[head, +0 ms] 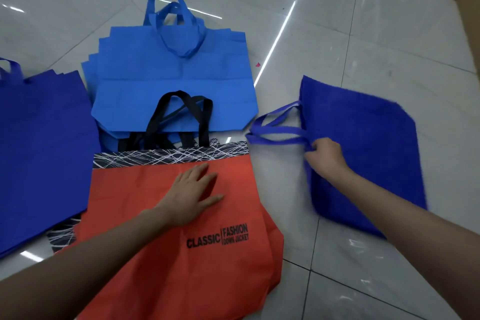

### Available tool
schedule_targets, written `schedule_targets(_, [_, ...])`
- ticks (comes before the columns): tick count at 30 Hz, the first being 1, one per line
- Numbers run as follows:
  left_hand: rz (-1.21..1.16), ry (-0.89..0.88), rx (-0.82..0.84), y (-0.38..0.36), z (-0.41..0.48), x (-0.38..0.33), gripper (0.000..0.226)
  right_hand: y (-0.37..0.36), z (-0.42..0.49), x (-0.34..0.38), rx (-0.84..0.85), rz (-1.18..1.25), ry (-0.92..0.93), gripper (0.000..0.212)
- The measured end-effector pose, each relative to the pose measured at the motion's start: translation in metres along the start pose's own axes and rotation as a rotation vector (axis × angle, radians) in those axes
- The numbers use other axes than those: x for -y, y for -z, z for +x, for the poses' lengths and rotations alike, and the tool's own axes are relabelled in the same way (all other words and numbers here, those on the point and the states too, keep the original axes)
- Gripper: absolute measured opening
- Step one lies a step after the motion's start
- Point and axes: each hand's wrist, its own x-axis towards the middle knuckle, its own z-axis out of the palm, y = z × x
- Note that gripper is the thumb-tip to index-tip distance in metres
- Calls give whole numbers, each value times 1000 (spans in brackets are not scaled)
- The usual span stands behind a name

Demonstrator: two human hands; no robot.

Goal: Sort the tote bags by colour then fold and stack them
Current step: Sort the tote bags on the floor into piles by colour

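Gripped only at its mouth, the dark blue tote bag (363, 153) on the floor (363, 34) at right could crumple if dragged. The right hand (326, 157) clenches its edge; the left hand (193, 193) rests flat, fingers released, on the orange tote bag (181, 262). Its handles (275, 131) point left; its long axis seems near-to-far.

Lying flat — orange bag (181, 262), light-blue stack (171, 78) behind, dark-blue bags (363, 153) either side.

L hand (193, 193) is laid flat, fingers spread, on orange tote (181, 273). At handle base, dark-blue tote (363, 150) is gripped by R hand (326, 157). Behind, light-blue stack (174, 80) is seen; dark-blue stack (39, 150) at far L.
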Motion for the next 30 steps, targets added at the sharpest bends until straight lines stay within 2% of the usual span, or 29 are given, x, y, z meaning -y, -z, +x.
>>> schedule_targets(1, [-126,-9,-41,6,-3,1,114,1,-4,20,30,117,7,35])
schedule_targets(3, [-441,52,-94,16,-3,3,101,1,-16,63,142,411,-12,33])
schedule_targets(5, [-890,253,-98,33,-5,-1,87,0,-32,101,404,792,-114,15])
schedule_targets(6, [-1072,324,-117,37,-4,1,78,0,-41,115,561,921,-167,17])
schedule_targets(7, [-1140,340,-136,39,-5,5,64,-3,-45,124,667,954,-180,30])
schedule_targets(9, [-1154,294,-150,40,-10,10,52,-14,-44,130,666,845,-106,39])
schedule_targets(11, [-1136,356,-151,35,-15,16,55,-19,-43,125,524,698,-40,32])
schedule_targets(13, [-1119,431,-143,26,-14,20,39,-22,-35,106,361,534,0,30])
schedule_targets(17, [-1125,426,-152,18,-6,8,42,-19,-23,56,248,357,4,26])
schedule_targets(20, [-1080,433,-265,20,4,5,45,-15,-16,22,189,294,17,22])
schedule_targets(24, [-927,612,-568,41,6,40,45,-17,-4,-13,3,106,-62,48])
schedule_targets(25, [-935,633,-613,48,2,48,48,-18,-4,-17,0,91,-133,55])
schedule_targets(27, [-919,667,-588,52,-9,56,55,-24,-7,-19,25,84,-221,63])
schedule_targets(30, [-755,777,-482,39,-30,51,52,-38,-14,-13,84,191,-221,56])
